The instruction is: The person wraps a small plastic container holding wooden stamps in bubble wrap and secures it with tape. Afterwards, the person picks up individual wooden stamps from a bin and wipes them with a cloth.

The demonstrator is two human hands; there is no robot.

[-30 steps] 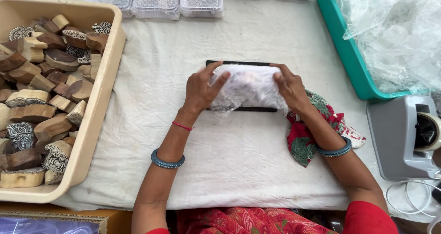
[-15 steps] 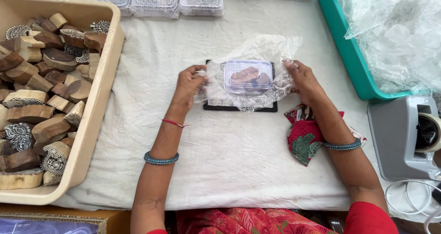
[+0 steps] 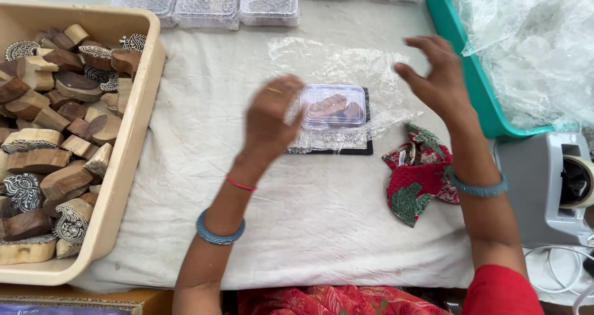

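Observation:
A small clear plastic box (image 3: 335, 105) with brown wooden pieces inside lies on a spread sheet of bubble wrap (image 3: 337, 74), over a black flat pad (image 3: 346, 149). My left hand (image 3: 269, 117) hovers just left of the box, fingers loosely curled and holding nothing. Raised to the right of the box, my right hand (image 3: 433, 74) has its fingers spread and is empty. Neither hand touches the box.
A beige tray (image 3: 127, 160) at the left holds several carved wooden blocks. Clear lidded boxes (image 3: 207, 6) line the far edge. A teal bin (image 3: 470, 74) of bubble wrap stands at right, a red patterned cloth (image 3: 417, 179) and a tape dispenser (image 3: 560, 185) nearer me.
The bubble wrap has been opened out flat, uncovering the clear box. Both hands have let go and lifted away from it, the right one up and to the right.

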